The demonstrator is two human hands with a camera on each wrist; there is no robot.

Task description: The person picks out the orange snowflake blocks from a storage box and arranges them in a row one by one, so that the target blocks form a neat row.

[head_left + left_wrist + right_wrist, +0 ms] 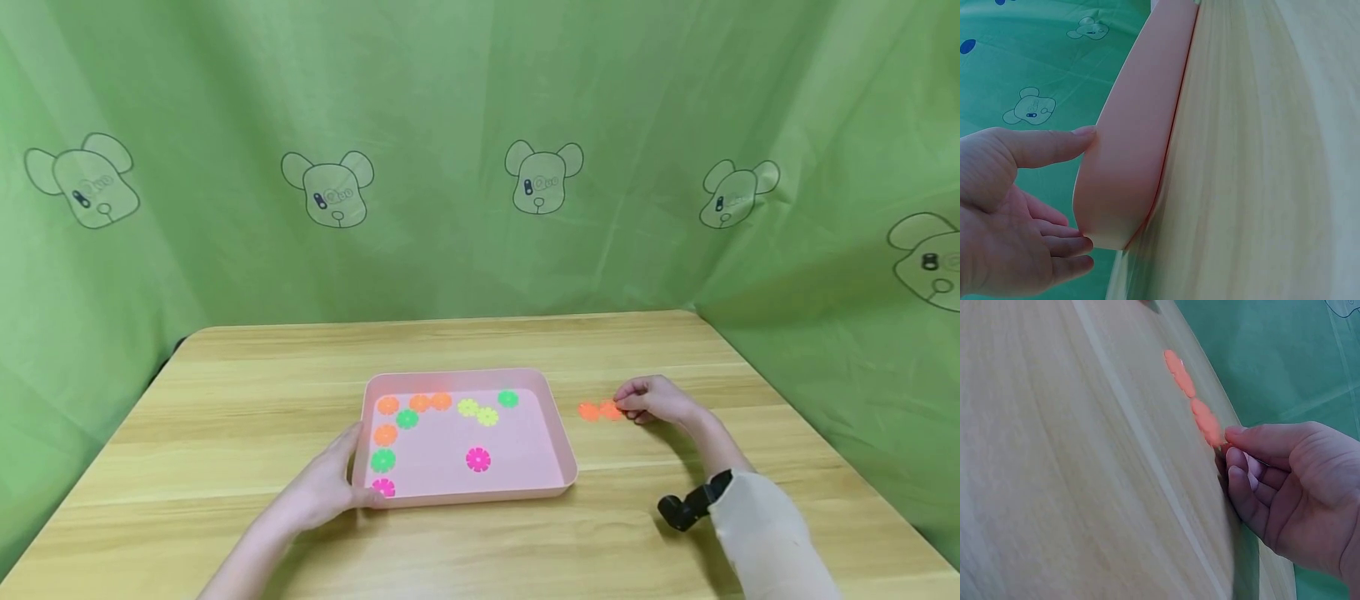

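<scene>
In the head view my right hand (654, 400) is beside the tray, pinching the near end of a pair of orange interlocking discs (589, 411) with notched edges. The right wrist view shows thumb and fingertips at the edge of the nearer orange disc (1205, 422), the two discs joined end to end close over the table. My left hand (322, 487) rests at the near left corner of a shallow pink tray (566, 479), thumb on the front rim and fingers along the left side. The left wrist view shows the thumb straight against the tray wall (1129, 137).
Inside the tray lie several orange discs (386, 434), green discs (383, 460), a joined yellow pair (477, 412) and pink discs (478, 459). The wooden table (285, 358) ends at a green curtain (450, 250). A black wrist device (693, 504) sits at the right sleeve.
</scene>
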